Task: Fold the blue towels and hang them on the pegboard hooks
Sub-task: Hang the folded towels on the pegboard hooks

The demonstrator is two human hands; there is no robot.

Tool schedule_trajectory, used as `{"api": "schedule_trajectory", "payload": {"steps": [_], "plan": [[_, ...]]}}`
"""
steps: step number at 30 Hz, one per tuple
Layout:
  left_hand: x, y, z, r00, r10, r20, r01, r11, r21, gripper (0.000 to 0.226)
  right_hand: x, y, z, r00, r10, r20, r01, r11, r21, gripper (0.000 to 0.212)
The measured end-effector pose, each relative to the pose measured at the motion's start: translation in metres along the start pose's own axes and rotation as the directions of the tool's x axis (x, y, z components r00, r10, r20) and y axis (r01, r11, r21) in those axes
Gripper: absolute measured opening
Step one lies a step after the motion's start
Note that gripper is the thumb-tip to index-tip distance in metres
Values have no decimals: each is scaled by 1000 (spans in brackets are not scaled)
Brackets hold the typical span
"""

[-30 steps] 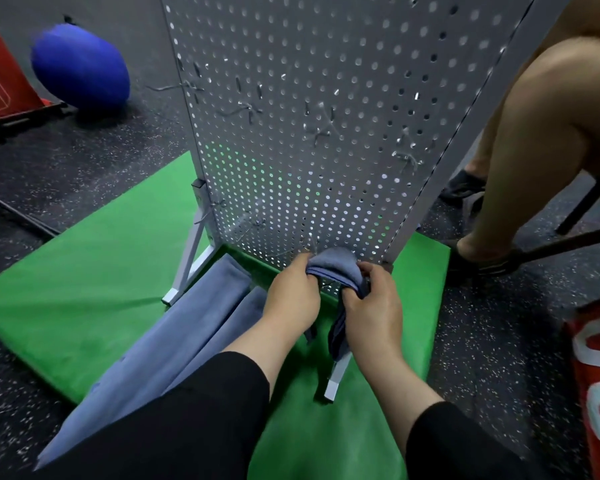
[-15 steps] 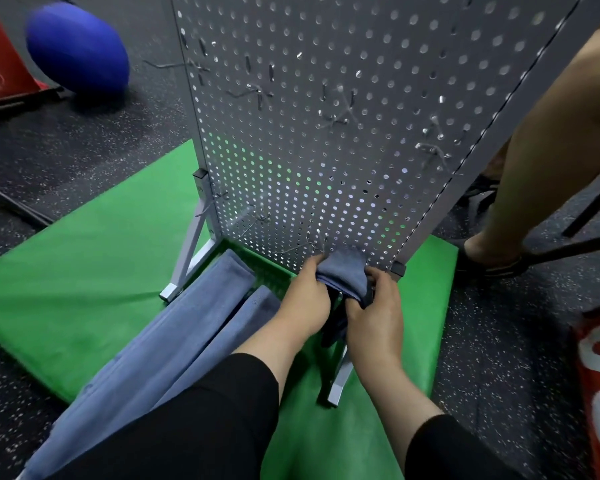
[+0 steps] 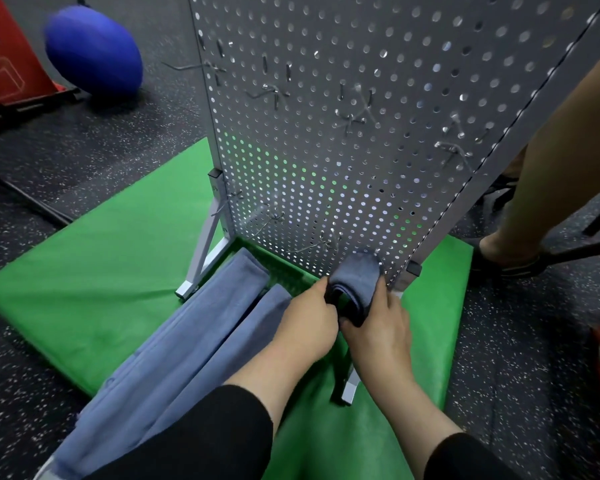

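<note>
Folded blue towel point(image 3: 355, 282), lower centre of frame, against bottom edge of pegboard point(image 3: 361, 133); gripped from either side by left hand point(image 3: 309, 320) and right hand point(image 3: 378, 327). Two long folded towels point(image 3: 187, 341) on green mat point(image 3: 101, 271), lower left.

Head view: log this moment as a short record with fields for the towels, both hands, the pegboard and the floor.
towel in hand: folded blue towel, draped at the lower right of the pegboard, by its bottom edge
left hand: left hand grips the towel's left side
right hand: right hand grips its right side and lower end
pegboard: grey pegboard standing upright, with several wire hooks that carry nothing
other towels: two long folded blue towels lying on the green mat
floor: blue ball on dark speckled flooring
</note>
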State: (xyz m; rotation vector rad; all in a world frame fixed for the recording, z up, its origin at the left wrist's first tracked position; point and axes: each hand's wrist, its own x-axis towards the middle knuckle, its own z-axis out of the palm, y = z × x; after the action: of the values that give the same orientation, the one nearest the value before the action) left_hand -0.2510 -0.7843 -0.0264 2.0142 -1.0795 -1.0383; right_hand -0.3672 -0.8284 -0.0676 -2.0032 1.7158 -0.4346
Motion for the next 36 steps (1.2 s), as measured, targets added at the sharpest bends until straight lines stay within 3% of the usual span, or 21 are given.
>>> {"api": "schedule_trajectory", "payload": {"steps": [2,4,7,9,11,12,15,17,19,24,27,29,31,33,36], "plan": [[-18,-8,-8,986,44,-160,-28,995,98,30,-9,-2,-3,999,22,-23,-25,987,-156,102],[-38,-23,-21,946,118,-303,-75,986,151,23,-19,-5,-10,995,-28,-94,15,991,-135,105],[-60,-55,-46,890,185,-416,-68,958,279,19,-32,-12,-20,922,-265,-283,283,959,24,82],[-67,-77,-63,897,157,-414,-6,939,344,20,-36,-24,-27,834,-463,-302,504,861,71,56],[-74,-92,-77,919,107,-381,56,918,393,27,-38,-44,-29,769,-617,-166,637,764,107,31],[-77,-97,-81,931,95,-352,65,906,418,31,-38,-55,-26,753,-658,-31,655,743,135,26],[-86,-103,-83,962,93,-257,84,793,604,34,-46,-79,-6,644,-639,421,686,726,51,36],[-95,-103,-80,969,74,-237,117,704,701,36,-52,-81,10,578,-572,583,753,648,-111,45],[-101,-106,-78,965,32,-259,169,682,712,36,-56,-79,18,561,-518,645,777,598,-196,51],[-106,-120,-78,958,-37,-286,226,714,663,37,-55,-71,23,560,-518,647,781,590,-203,58],[-103,-120,-82,961,-62,-268,210,795,570,30,-59,-70,25,562,-478,675,780,579,-239,70],[-99,-120,-88,960,-107,-260,200,910,363,16,-61,-70,23,563,-478,674,786,560,-260,79],[-95,-121,-94,964,-168,-208,191,977,97,18,-62,-70,21,572,-503,648,788,556,-264,83],[-93,-121,-102,973,-187,-136,166,975,-151,18,-60,-69,21,588,-541,601,784,564,-260,86],[-94,-114,-115,977,-208,-51,162,872,-462,11,-58,-69,21,633,-566,528,758,591,-276,94]]}}
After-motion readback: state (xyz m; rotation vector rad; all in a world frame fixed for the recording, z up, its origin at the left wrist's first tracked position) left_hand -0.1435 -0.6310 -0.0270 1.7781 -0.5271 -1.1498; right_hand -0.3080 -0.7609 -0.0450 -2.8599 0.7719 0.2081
